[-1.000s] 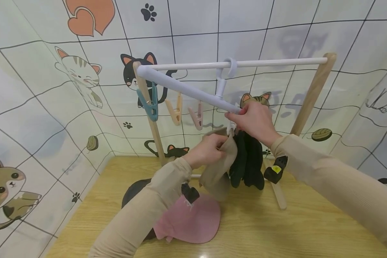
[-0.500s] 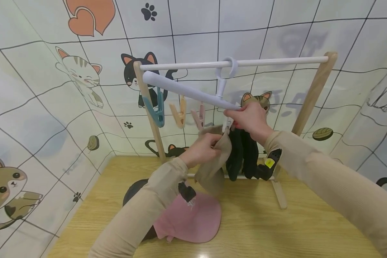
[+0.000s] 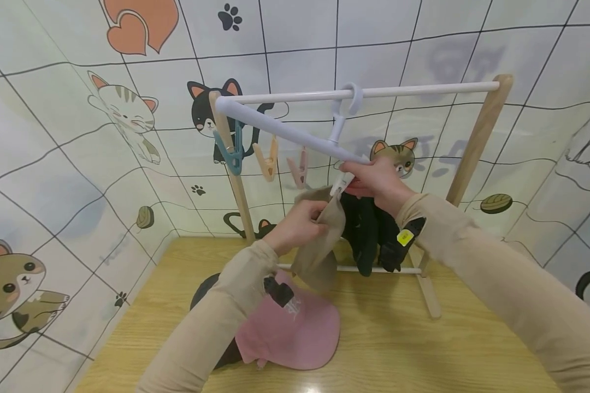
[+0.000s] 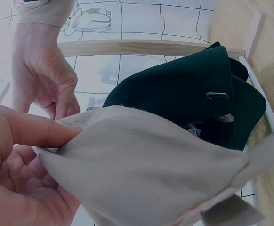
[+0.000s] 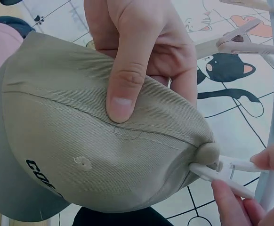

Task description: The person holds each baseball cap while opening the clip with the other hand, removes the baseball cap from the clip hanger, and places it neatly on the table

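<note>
My left hand (image 3: pixel 300 225) pinches the fabric of a beige baseball cap (image 5: pixel 94 113), thumb on the outside of the crown. With thumb and fingers, my right hand (image 3: pixel 384 183) squeezes the handles of a white clothespin (image 5: pixel 221 179), just under the hanger bar. The clothespin's jaws sit at the button on top of the cap; whether they bite the fabric I cannot tell. Behind my right hand hangs a dark green cap (image 4: pixel 174 89), below a red clothespin (image 3: pixel 359 189). A lavender clip hanger (image 3: pixel 280 130) tilts down toward my right hand.
The hanger hooks over the white rail of a wooden rack (image 3: pixel 479 142). Blue (image 3: pixel 233 158), peach (image 3: pixel 269 164) and pink (image 3: pixel 300 172) clothespins dangle from its left side. A pink cap (image 3: pixel 305 327) lies on the wooden table (image 3: pixel 398 349), partly over a dark cap (image 3: pixel 204 289).
Both hands, the beige cap and the white clothespin have shifted slightly left. The clothespin now leans more, and the hanging clothespins have swung. Both grips are kept.
</note>
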Demonstrator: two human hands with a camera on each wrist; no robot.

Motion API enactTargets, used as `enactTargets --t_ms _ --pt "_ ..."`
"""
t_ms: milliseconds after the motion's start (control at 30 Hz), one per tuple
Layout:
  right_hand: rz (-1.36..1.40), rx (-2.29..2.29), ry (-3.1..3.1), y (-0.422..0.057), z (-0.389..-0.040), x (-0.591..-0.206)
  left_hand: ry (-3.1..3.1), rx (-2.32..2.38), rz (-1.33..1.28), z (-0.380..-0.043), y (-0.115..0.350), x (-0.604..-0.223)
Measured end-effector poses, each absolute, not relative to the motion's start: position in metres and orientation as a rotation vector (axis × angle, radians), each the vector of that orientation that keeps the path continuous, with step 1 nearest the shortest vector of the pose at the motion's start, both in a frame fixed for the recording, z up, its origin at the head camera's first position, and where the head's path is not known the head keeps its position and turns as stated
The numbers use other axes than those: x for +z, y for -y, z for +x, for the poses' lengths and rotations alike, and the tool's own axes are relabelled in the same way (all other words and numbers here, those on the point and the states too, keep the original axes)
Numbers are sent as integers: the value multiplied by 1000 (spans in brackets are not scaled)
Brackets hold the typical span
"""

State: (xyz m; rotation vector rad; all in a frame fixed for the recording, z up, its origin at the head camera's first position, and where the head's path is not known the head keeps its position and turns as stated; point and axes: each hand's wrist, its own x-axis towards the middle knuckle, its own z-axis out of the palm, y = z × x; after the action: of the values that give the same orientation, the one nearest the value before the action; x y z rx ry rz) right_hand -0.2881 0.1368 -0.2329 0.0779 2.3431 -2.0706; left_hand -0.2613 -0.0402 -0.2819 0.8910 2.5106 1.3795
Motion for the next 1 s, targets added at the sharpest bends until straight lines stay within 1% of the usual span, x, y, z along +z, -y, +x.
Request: enactTargets --t_ms 333,567,767,1000 --pt "108 -2127 -2330 -131 -293 -233 -2454 1476 819 -261 47 -280" --pt "115 -2150 -2403 -125 -290 -232 -2434 1489 819 -259 53 -284" --pt "138 -2178 -2419 -126 -293 -235 -2374 1519 845 -249 59 -292" --pt "165 -2254 -2360 -126 -297 -245 -2368 1533 791 -233 67 -305"
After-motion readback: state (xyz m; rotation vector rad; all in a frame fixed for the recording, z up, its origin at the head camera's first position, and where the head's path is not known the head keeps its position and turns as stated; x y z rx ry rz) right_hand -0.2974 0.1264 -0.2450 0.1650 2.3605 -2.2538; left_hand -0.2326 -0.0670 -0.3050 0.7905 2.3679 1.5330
